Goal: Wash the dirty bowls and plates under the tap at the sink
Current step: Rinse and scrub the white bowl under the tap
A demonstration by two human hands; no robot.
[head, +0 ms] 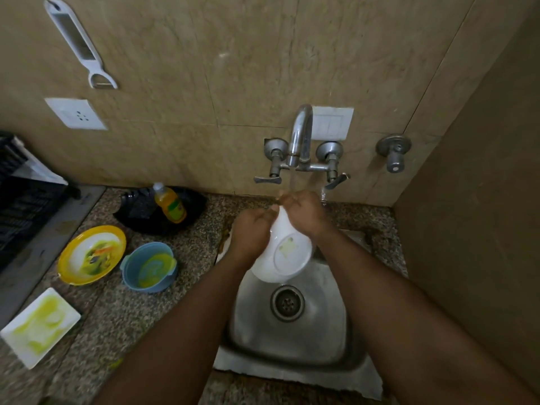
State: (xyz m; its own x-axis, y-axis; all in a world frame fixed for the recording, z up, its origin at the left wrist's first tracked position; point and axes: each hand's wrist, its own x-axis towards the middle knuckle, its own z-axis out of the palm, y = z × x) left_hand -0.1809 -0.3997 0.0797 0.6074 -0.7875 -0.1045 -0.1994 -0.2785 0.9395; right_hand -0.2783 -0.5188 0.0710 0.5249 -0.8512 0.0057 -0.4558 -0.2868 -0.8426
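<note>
White bowl (pixel 287 252), inside hidden, hands' (pixel 302 213) fingertips blurred

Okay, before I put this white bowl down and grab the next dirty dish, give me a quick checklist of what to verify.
1. Water running from tap: ok.
2. White bowl over the sink, held by left hand and right hand: ok.
3. Bowl's inside rinsed: cannot tell, it faces away.
4. Bowl's underside clean: not ok, patch remains.
5. Yellow plate, blue bowl, square plate waiting: ok, all dirty.
</note>
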